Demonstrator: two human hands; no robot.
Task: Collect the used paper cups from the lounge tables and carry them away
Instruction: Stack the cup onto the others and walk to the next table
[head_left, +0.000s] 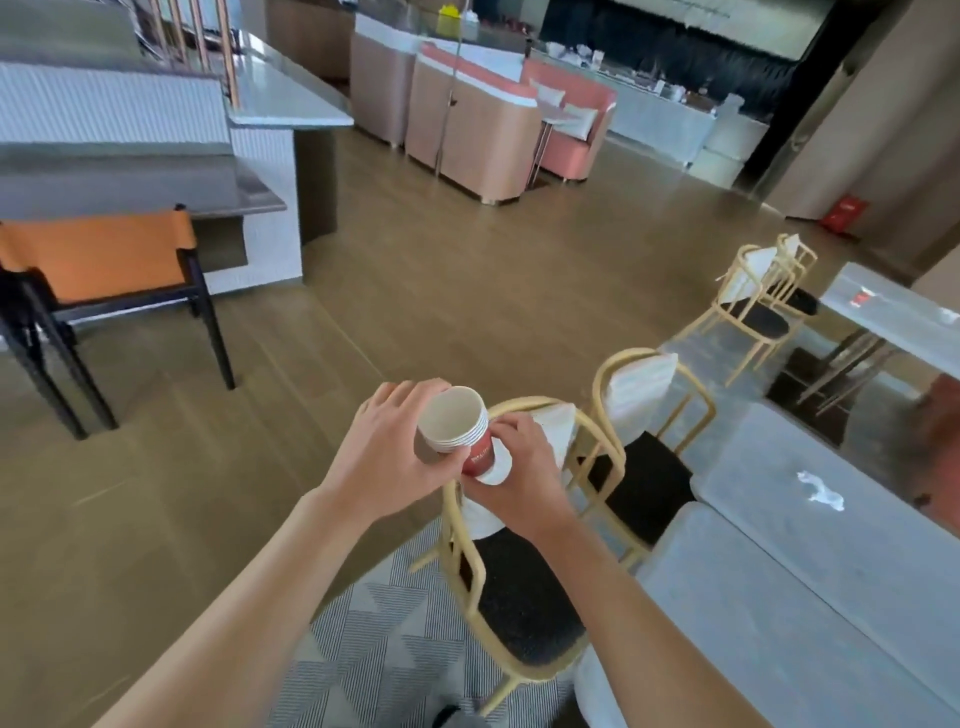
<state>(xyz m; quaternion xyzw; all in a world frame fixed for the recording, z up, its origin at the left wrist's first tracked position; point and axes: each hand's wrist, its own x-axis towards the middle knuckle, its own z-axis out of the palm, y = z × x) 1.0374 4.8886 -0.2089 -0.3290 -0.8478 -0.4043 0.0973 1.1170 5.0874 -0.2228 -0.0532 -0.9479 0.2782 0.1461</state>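
Observation:
A stack of several nested paper cups (460, 428), red outside and white inside, is tilted with its open mouth towards me, in the middle of the head view. My left hand (387, 449) curls round the rim end of the stack from the left. My right hand (519, 475) grips the base end from the right, its fingers wrapped over the white bottom. Both hands hold the stack in the air above a yellow-framed chair (519, 613).
A long pale marble table (810, 587) runs along the right, with a crumpled clear wrapper (823, 493) on it. More yellow chairs (753, 306) line its near side. An orange chair (98, 270) stands at left. Open wooden floor (441, 270) stretches ahead to pink booths (571, 124).

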